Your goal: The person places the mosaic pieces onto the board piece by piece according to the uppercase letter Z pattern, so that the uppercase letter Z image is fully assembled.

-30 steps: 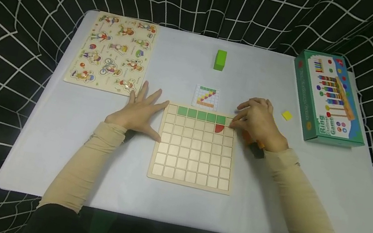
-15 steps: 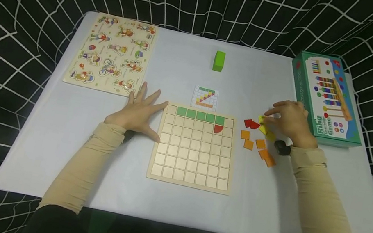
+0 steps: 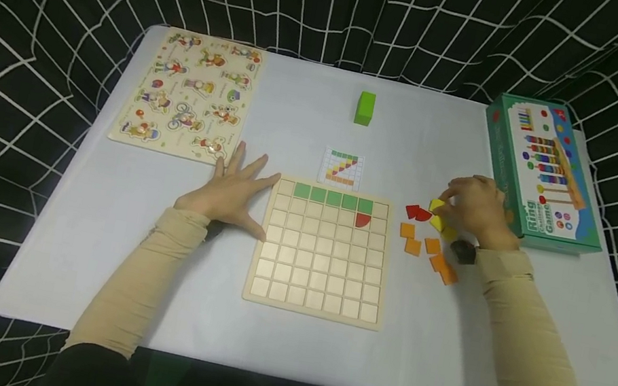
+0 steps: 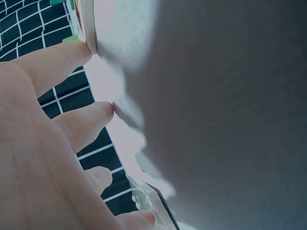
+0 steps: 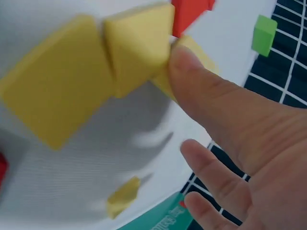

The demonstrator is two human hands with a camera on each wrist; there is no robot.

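Note:
A wooden grid board (image 3: 319,277) lies mid-table, with a row of green square tiles (image 3: 333,199) and one red quarter-circle tile (image 3: 363,220) in its top right part. My left hand (image 3: 228,194) is spread flat, thumb and forefinger touching the board's left edge. My right hand (image 3: 475,207) hovers low over a cluster of yellow tiles (image 3: 436,222). In the right wrist view its thumb touches a yellow tile (image 5: 194,52) beside two others, while the other visible fingers stand apart from them. Red tiles (image 3: 423,215) and orange tiles (image 3: 412,246) lie between cluster and board.
A pattern card (image 3: 341,168) lies behind the board, and a green block (image 3: 364,108) stands farther back. The picture puzzle board (image 3: 189,96) is at far left. A ring game box (image 3: 544,176) sits at the right, close to my right hand.
My right hand has moved right, from the board's upper right corner to the yellow tiles, uncovering the red and orange tiles. My left hand has stayed at the board's left edge.

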